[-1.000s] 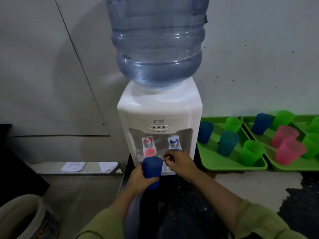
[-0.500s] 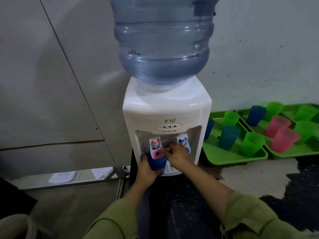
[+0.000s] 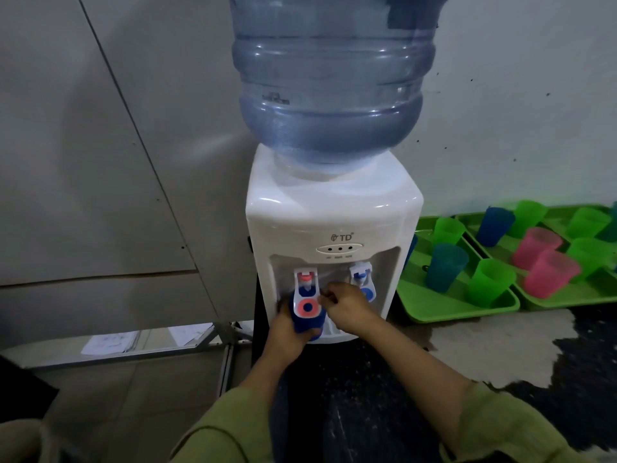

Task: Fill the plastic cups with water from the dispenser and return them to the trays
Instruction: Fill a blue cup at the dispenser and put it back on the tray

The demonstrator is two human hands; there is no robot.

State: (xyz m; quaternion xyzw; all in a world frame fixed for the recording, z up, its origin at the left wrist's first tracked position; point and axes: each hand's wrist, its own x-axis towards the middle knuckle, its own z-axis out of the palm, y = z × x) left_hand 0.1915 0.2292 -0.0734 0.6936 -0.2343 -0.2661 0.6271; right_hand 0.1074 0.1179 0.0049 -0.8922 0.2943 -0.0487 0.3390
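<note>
A white water dispenser [image 3: 334, 225] with a big blue bottle [image 3: 330, 78] on top stands on the dark counter. My left hand [image 3: 285, 332] grips a dark blue plastic cup [image 3: 309, 324] and holds it under the red tap [image 3: 306, 295] on the dispenser's left side. My right hand [image 3: 347, 307] is at the right edge of that tap's lever, fingers curled against it. The blue tap [image 3: 362, 279] stands to the right, untouched. I cannot see into the cup.
Two green trays [image 3: 444, 312] [image 3: 567, 302] sit right of the dispenser, holding several green, teal, blue and pink cups. The counter [image 3: 484, 349] in front of them is pale with dark patches. Left of the dispenser the counter ends above a tiled floor [image 3: 133, 389].
The cup rose from in front of the dispenser to under the red tap. My right hand shifted left from the blue tap side to the red tap's lever. The camera moved closer.
</note>
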